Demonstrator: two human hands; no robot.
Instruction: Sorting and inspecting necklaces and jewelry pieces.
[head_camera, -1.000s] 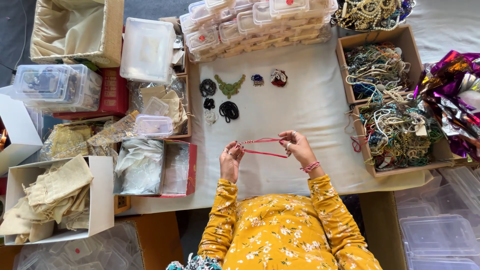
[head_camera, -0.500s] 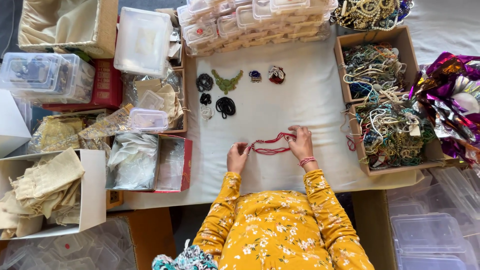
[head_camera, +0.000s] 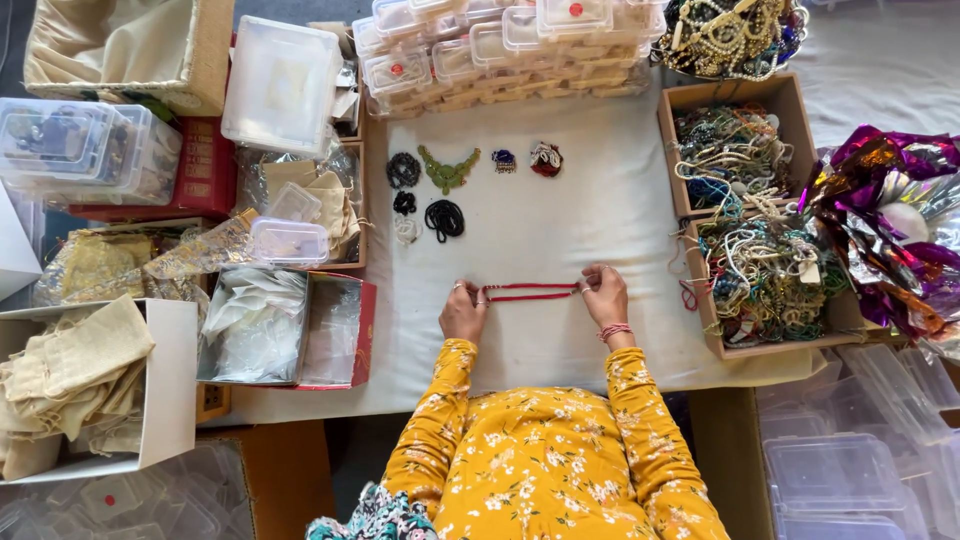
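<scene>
Left hand (head_camera: 462, 312), right hand (head_camera: 606, 298) stretch red necklace (head_camera: 530, 291) between

A white cloth (head_camera: 560, 215) covers the desk under soft, even daylight. Cardboard boxes (head_camera: 690, 130) stand along its edge at three o'clock, stacked clear plastic boxes (head_camera: 480, 50) at twelve (lids shut), and cream fabric pouches (head_camera: 70, 380) at eight.

— Matt white cloth (head_camera: 560, 230) over the desk, smooth. Red beaded strand (head_camera: 530, 292), faintly glossy.
— Clear glossy plastic boxes (head_camera: 500, 40). Brown cardboard trays (head_camera: 790, 100), matt. Crinkled shiny foil (head_camera: 890, 220), purple and silver.
</scene>
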